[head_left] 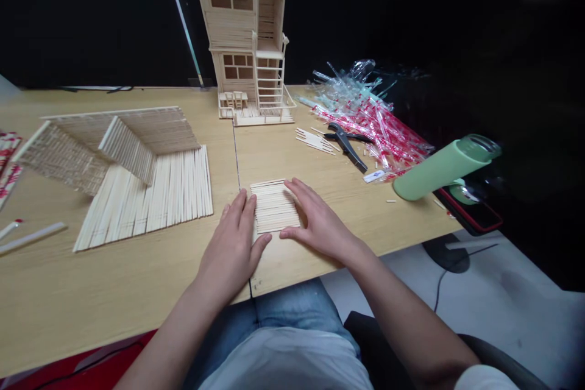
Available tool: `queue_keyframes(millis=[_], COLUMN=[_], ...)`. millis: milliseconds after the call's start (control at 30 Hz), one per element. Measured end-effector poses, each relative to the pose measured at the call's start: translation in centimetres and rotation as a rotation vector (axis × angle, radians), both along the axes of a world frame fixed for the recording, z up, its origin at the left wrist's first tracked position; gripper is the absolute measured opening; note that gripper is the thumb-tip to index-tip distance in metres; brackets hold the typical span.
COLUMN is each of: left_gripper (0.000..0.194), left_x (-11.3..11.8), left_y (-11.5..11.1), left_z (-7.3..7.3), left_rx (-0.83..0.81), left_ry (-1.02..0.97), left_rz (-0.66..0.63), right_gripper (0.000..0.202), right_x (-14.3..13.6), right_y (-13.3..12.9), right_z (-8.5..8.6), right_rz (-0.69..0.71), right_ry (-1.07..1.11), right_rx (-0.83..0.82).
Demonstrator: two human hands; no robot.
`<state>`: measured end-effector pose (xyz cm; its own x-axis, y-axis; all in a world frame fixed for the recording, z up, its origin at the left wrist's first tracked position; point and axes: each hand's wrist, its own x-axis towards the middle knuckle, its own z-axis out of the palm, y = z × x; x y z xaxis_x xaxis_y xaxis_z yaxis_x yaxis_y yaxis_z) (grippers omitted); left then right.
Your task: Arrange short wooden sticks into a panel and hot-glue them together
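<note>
Your left hand point(231, 245) and right hand point(321, 220), thumbs spread wide, touch opposite sides of the stick panel point(275, 208) lying near the front of the seamed wooden tabletop point(114, 289); farther back, a stick house point(233, 29) stands before a black backdrop point(365, 6).

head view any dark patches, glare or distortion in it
Head view: the backdrop is near black, hiding detail; head view: glints speckle the clear plastic wrappers; head view: the green bottle leans outward, probably wide-angle distortion; head view: the small stick panel shows no strong glare.
</note>
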<state>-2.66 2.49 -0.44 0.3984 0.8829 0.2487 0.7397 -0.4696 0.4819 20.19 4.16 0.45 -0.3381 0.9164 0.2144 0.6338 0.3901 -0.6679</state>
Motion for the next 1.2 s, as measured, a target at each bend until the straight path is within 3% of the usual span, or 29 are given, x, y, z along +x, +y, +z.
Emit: queue_keyframes(millis=[167,333,467,833,1200], left_gripper=[0.069,0.058,0.054,0.046,0.047], left_x=[-0.7,0.3,1.7,2.0,1.7], left_y=[1.7,6.7,9.5,9.7,9.6], left_z=[1.2,2.7,2.7,1.9,1.8], left_rx=[-0.124,-0.222,-0.246,-0.222,-0.24], left_ry=[-0.102,-0.168,-0.14,-0.149,-0.127], left_rz=[-0.033,0.005,-0.085,-0.297,-0.33], right_gripper=[0.094,0.092,0.086,0.097,0.096], right_x=[0.0,0.0,-0.2,-0.1,-0.1], right_y=[-0.5,-0.9,-0.9,-0.8,-0.8], right_z=[-0.1,-0.3,-0.5,-0.6,-0.5], right_rz=[-0.016,-0.063,-0.071,-0.075,-0.065], right_ry=[-0.023,-0.039,-0.044,-0.062,-0.061], right_rx=[0.033,0.019,0.051,0.085,0.084])
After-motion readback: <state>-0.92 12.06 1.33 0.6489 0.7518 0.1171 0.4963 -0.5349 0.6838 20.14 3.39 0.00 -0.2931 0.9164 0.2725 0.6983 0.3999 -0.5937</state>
